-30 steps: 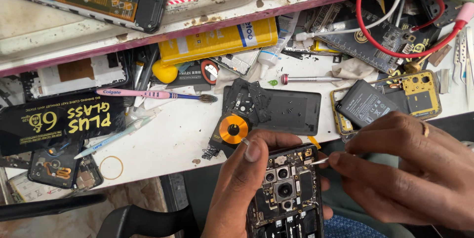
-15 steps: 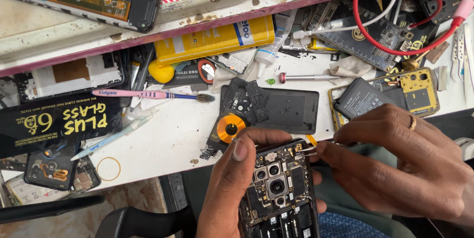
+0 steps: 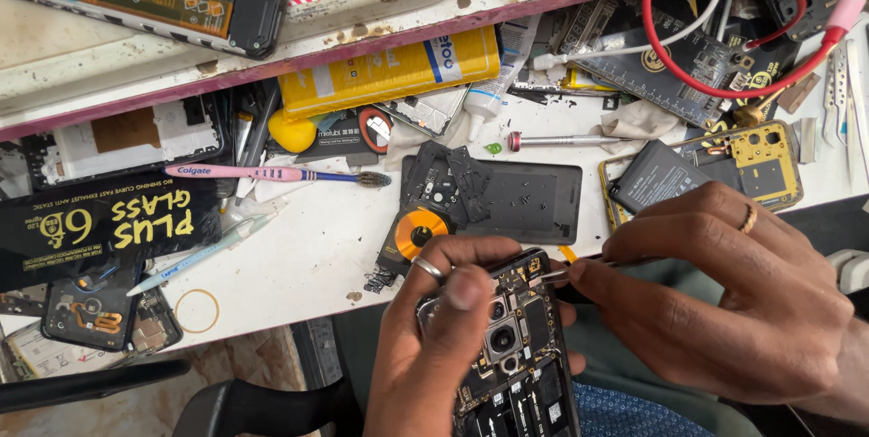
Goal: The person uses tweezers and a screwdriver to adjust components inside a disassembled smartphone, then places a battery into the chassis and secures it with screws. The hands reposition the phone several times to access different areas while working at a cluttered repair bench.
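My left hand grips an opened phone with its back off, so the circuit board and camera modules show; the thumb rests on its upper left corner. My right hand pinches thin metal tweezers, and their tip touches the phone's upper right corner. Both hands hover just in front of the white workbench edge, above my lap.
On the bench lie a black phone back cover with an orange coil, a pink toothbrush, a screwdriver, a yellow-framed phone with a loose battery, a black-and-yellow box, a yellow box, red and white cables.
The view has shifted slightly. My left thumb has slid onto the phone's top corner, and the tweezers have stayed at the phone's upper right edge.
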